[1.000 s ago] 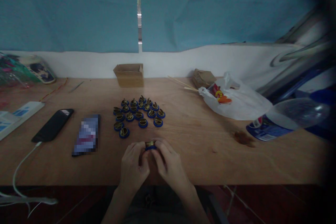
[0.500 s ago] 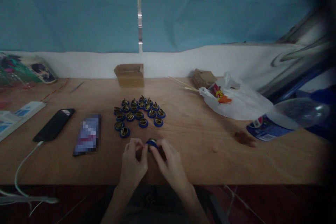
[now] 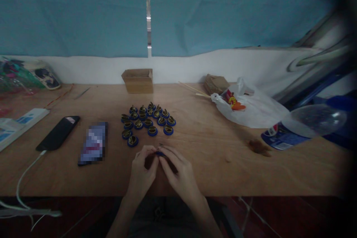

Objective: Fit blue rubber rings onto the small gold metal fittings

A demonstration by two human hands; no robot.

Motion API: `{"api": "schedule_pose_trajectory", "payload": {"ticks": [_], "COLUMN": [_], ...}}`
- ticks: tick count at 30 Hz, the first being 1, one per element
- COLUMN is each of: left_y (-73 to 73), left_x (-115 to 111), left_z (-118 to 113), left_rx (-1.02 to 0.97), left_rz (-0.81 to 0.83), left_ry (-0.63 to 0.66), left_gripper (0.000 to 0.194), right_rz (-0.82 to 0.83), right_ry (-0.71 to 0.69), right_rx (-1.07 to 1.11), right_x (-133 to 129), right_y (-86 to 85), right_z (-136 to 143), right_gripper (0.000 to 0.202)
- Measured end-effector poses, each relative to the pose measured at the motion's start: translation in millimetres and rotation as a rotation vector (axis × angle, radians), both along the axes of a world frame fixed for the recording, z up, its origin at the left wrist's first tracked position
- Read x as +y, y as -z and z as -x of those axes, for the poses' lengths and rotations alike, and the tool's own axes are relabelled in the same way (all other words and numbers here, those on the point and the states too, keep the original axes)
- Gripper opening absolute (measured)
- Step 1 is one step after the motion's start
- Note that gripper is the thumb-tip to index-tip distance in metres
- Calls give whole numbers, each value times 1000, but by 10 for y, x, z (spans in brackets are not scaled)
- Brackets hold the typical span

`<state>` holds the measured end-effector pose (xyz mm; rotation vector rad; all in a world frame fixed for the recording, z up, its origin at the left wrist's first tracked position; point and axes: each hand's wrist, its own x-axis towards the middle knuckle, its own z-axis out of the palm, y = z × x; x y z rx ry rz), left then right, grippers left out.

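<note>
Close to the table's front edge, my left hand (image 3: 142, 167) and my right hand (image 3: 178, 168) meet fingertip to fingertip. Both are closed on one round blue-and-gold piece (image 3: 160, 153), whose blue edge shows between the fingers while the rest is hidden. Just beyond them sits a loose group of similar round blue pieces (image 3: 152, 130), each with a gold-coloured metal fitting on top, several of these fittings tilted up. The piece nearest my left hand is a blue one (image 3: 132, 141) at the front of the group.
Left of my hands lie a blurred-out flat object (image 3: 93, 143), a black phone (image 3: 58, 133) on a white cable and a power strip (image 3: 23, 126). A small cardboard box (image 3: 139, 81) stands at the back. To the right are a white plastic bag (image 3: 256, 108) and a tipped bottle (image 3: 306, 122).
The piece between my fingers has turned, so its gold face no longer shows and only a thin blue edge does. My right fingers have stretched further over it, toward my left hand.
</note>
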<state>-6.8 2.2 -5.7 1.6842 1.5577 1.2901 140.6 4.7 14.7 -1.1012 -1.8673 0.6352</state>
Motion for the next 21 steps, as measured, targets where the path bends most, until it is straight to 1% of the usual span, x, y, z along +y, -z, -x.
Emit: {"api": "schedule_pose_trajectory", "payload": {"ticks": [3,5,7,9,12,14,17,18,21], "left_y": [-25,-53,-75,-84,-81,-72,-47,-36,-1], "left_x": [-7,-15,-22,-25,-14,2,17,17,13], "left_z": [-20,-40,-57,-67,-60,-43,-18,-14,-15], "left_rx": [71,122,140,120,27,-46,-101,-107,-141], "left_rz": [-6,-26,-35,-7,63,73,60,62,76], "left_ry": [-59,-85,-85,-69,-68,-80,-37,-8,61], "left_gripper": [13,12,10,11,18,15,9,12,32], "right_rz": [-10,-21,-27,-24,-23,-26,-34,-41,-82], "right_ry": [5,36,84,139,208,227,166,126,10], "right_rx": [-10,-27,-47,-66,-85,-88,-85,-86,-102], "right_x": [-6,-8,-9,-5,6,9,-5,-14,-43], "right_y": [24,36,40,40,43,44,30,22,-5], "right_z": [8,11,11,9,8,9,9,8,3], "right_gripper": [36,38,41,45,51,54,56,56,57]}}
